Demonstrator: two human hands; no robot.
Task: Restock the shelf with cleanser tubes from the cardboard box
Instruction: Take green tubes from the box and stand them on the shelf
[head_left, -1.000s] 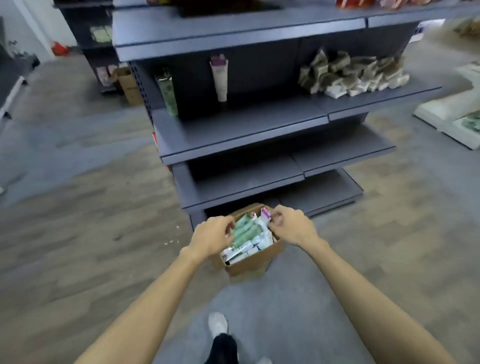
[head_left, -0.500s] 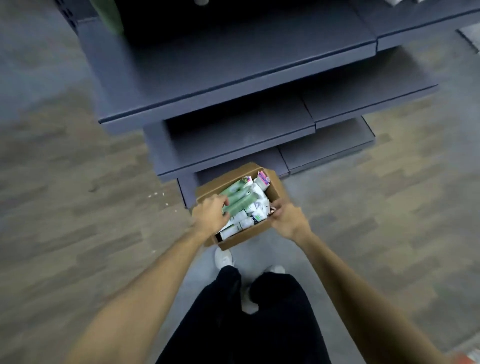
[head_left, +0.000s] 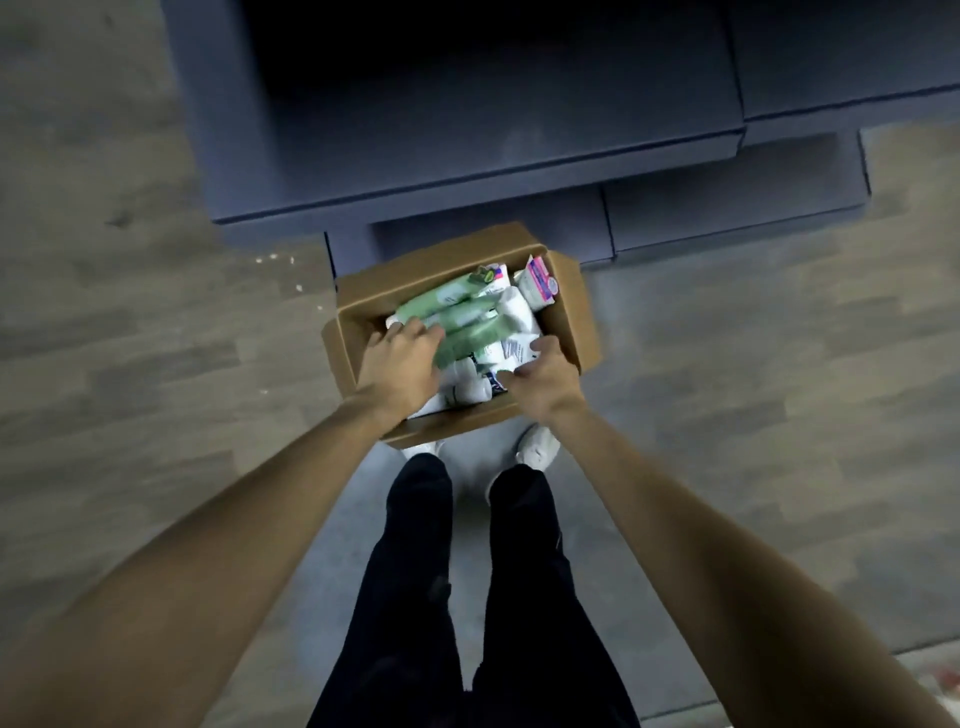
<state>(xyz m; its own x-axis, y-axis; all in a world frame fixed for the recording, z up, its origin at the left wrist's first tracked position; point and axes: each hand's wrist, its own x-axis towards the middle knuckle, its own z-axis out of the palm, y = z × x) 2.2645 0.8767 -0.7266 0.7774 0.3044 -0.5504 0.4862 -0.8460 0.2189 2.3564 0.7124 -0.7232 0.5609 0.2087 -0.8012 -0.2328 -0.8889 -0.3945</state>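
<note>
Green cleanser tubes (head_left: 457, 325) in cardboard box (head_left: 576, 306), long axes toward 2 o'clock. We see left hand (head_left: 400, 358) nearer, grip spread on them; right hand (head_left: 540, 376) grip unclear.

View tipped from shelf fronts to straight down, cardboard box (head_left: 574, 306) now at 12 o'clock of both feet, left hand (head_left: 397, 358) moved from box rim onto green tubes (head_left: 457, 322), right hand (head_left: 540, 376) reaching in over white tubes (head_left: 514, 317)

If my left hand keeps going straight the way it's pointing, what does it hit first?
Most likely the green tubes in the cardboard box; the left hand already reaches over them, though depth is unclear.
</note>
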